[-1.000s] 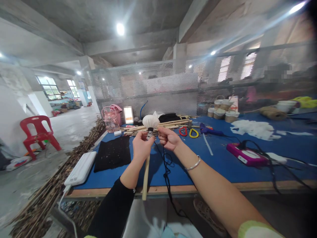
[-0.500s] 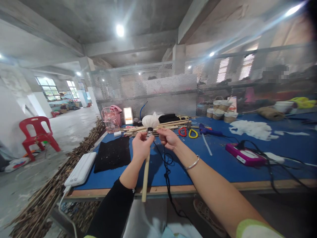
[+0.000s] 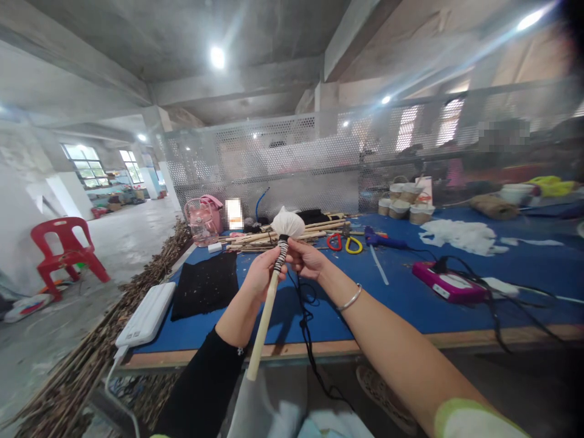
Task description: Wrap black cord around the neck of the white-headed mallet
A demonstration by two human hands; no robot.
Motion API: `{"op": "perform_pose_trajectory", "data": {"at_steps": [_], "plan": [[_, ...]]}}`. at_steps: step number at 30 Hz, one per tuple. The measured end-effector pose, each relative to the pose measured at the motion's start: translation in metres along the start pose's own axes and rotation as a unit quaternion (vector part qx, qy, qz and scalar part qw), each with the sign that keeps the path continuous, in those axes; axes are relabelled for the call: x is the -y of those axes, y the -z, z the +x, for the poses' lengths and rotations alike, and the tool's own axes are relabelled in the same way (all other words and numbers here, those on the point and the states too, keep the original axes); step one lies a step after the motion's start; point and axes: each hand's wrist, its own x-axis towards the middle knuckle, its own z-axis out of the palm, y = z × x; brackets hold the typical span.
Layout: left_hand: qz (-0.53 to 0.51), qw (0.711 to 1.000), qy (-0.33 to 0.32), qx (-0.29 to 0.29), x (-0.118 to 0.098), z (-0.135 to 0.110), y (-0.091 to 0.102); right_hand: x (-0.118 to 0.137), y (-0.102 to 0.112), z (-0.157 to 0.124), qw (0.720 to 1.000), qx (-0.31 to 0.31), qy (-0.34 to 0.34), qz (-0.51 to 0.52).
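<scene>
My left hand [image 3: 261,274] grips a pale wooden stick [image 3: 261,331] just below its top. The stick leans to the right and ends in a white padded head [image 3: 287,224]. Black cord is wound in bands around the neck under that head. My right hand [image 3: 305,258] pinches the black cord [image 3: 305,304] right beside the wound part, and the loose cord hangs down past the table's front edge. Both hands are held above the blue table [image 3: 392,298].
On the table lie a black cloth [image 3: 207,285], a white power bank [image 3: 146,315], red and yellow scissors [image 3: 345,243], a blue glue gun [image 3: 383,240], a pink device [image 3: 449,287] with cables, white stuffing [image 3: 458,234] and sticks. A red chair [image 3: 66,246] stands at left.
The stick has tilted from upright to leaning right, its head now higher. My right hand has moved in close against the wound neck, touching the left hand.
</scene>
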Motion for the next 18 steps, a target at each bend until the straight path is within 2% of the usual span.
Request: {"op": "perform_pose_trajectory", "data": {"at_steps": [2, 4, 6, 8, 10, 11, 13, 18], "plan": [[-0.011, 0.998, 0.049, 0.036, 0.000, -0.001, 0.000, 0.000, 0.000, -0.001, 1.000, -0.002, 0.007, 0.000], [0.015, 0.998, 0.063, 0.024, 0.001, -0.001, 0.001, -0.001, -0.002, -0.001, 1.000, -0.011, 0.028, -0.001], [0.084, 0.995, 0.012, -0.045, 0.005, 0.000, 0.002, -0.003, -0.006, 0.000, 0.998, -0.028, 0.053, -0.010], [0.170, 0.976, -0.081, -0.111, 0.009, 0.002, 0.002, -0.007, -0.010, 0.003, 0.996, -0.040, 0.068, -0.028], [0.229, 0.951, -0.150, -0.141, 0.011, 0.003, 0.002, -0.009, -0.013, 0.005, 0.995, -0.050, 0.070, -0.056], [0.239, 0.947, -0.160, -0.145, 0.011, 0.003, 0.001, -0.009, -0.013, 0.005, 0.994, -0.051, 0.073, -0.070], [0.223, 0.952, -0.151, -0.145, 0.009, 0.003, 0.001, -0.007, -0.012, 0.004, 0.991, -0.044, 0.082, -0.100], [0.131, 0.980, -0.108, -0.103, -0.004, 0.002, 0.006, 0.005, -0.007, -0.003, 0.987, -0.012, 0.086, -0.135]]}}
